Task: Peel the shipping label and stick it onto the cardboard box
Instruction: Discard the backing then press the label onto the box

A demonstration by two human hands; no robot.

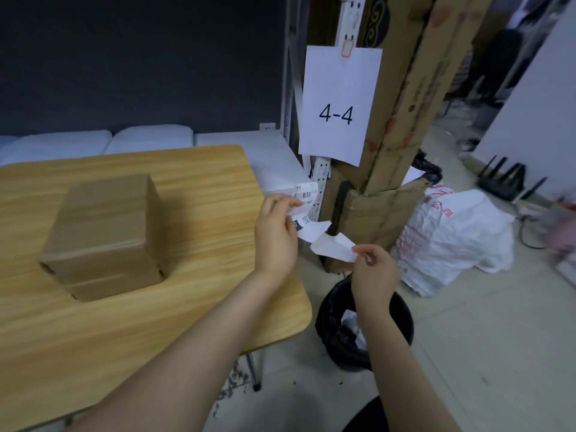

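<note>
Left of our grips, the cardboard box [103, 235] waits on the surface [202, 275]. Our left hand [276, 235] pinches the shipping label [304, 201], printed face up, while our right hand [372, 272] pinches the white backing [332, 247] and draws it away, directly above the bin [402, 316], likely so the waste drops in.

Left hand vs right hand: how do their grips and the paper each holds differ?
The left hand pinches the shipping label, printed with a barcode; the right hand pinches a blank white backing strip. The left hand sits higher, at the table edge; the right hand is lower, over the black bin. Both grip with fingertips, and the two papers look partly separated, though the joint is hard to see.
</note>
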